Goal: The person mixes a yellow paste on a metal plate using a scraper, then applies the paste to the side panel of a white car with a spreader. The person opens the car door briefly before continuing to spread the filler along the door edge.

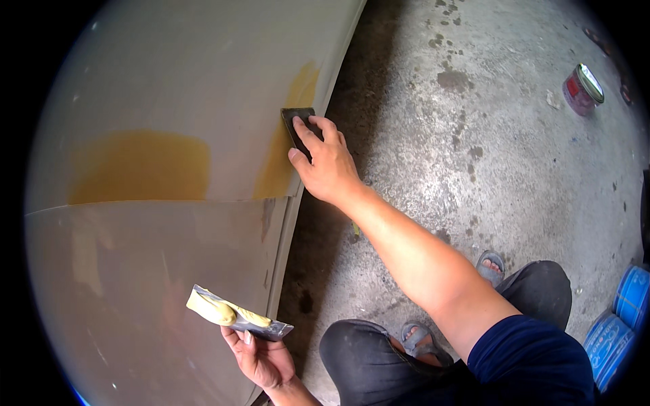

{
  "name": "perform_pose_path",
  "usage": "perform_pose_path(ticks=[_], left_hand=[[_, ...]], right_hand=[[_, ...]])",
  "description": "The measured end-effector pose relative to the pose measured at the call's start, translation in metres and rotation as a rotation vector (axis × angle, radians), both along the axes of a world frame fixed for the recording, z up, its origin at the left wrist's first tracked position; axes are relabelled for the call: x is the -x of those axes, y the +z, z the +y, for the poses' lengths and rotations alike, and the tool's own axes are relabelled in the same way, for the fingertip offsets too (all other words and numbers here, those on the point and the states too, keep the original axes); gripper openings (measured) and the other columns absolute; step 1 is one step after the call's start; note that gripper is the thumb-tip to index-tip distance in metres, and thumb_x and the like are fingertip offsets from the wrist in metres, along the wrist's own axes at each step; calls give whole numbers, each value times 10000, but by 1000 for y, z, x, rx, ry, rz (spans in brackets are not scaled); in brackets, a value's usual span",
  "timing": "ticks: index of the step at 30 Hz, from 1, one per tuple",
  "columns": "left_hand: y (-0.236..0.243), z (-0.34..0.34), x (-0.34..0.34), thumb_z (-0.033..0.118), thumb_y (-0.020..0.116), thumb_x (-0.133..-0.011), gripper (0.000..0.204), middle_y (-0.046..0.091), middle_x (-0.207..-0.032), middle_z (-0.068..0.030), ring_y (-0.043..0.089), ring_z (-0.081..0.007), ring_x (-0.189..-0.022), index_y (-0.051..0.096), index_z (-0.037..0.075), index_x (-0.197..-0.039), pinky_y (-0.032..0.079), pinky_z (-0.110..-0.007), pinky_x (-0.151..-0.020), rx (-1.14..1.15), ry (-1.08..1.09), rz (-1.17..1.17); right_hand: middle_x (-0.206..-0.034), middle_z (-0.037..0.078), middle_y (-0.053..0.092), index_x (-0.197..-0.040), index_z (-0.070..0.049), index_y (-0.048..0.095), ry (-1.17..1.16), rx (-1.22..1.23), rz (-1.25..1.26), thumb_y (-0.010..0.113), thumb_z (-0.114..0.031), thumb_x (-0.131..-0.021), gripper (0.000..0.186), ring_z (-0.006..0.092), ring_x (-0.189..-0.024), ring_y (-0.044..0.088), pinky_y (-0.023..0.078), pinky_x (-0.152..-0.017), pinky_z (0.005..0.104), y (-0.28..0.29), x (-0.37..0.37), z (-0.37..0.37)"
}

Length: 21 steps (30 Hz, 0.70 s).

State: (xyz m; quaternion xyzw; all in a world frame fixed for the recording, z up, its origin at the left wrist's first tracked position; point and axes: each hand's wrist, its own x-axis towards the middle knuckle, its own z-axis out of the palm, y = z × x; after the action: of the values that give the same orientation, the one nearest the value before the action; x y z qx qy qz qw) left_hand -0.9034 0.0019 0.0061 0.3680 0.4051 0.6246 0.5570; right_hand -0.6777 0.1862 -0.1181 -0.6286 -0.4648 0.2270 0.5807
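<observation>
Up at the rear edge of the grey car panel (169, 74), the right hand (325, 162) presses its fingers (308, 135) flat and close together on a dark filler spreader (296, 122), thumb tucked behind it, so the blade lies against the metal. It sits on a narrow yellow-brown strip of body filler (288, 135) that runs down that edge; a wider filler patch (139, 166) lies well forward on the same panel, just above the seam. Below the seam, the left hand (261, 358) curls its fingers around a small mixing board (237, 317) carrying a lump of pale yellow putty (220, 311), held near the panel without touching it. To spread well, I judge the blade should stay low-angled with even pressure along the strip, feathering the edges thin. Away from the panel, a red tin (582, 88) lies on the concrete floor (474, 135).
</observation>
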Motion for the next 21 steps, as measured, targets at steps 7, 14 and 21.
perform_pose_path(ticks=[7, 14, 21], left_hand=[[-5, -1, 9, -33, 493, -886, 571, 462, -1385, -148, 493, -278, -1253, 322, 63, -1422, 435, -477, -1028, 3, -12, -42], [-6, 0, 13, -33, 486, -889, 570, 465, -1381, -151, 498, -271, -1249, 317, 60, -1425, 437, -469, -1030, -3, -27, -59], [-5, -1, 15, -20, 487, -900, 576, 472, -1377, -149, 505, -260, -1241, 291, 64, -1436, 438, -468, -1029, -1, -8, -48]], right_hand=[[-1367, 197, 372, -1375, -91, 464, 2, -27, -24, 592, -255, -891, 527, 414, -1199, 419, 399, -1018, 471, 6, 26, -24], [-1354, 207, 385, -1365, -81, 474, 11, -40, -40, 625, -245, -875, 539, 411, -1198, 419, 399, -1014, 468, 12, 49, -45], [-1340, 221, 389, -1361, -67, 475, 34, -41, -39, 632, -246, -869, 547, 414, -1192, 420, 400, -1003, 469, 17, 71, -68]])
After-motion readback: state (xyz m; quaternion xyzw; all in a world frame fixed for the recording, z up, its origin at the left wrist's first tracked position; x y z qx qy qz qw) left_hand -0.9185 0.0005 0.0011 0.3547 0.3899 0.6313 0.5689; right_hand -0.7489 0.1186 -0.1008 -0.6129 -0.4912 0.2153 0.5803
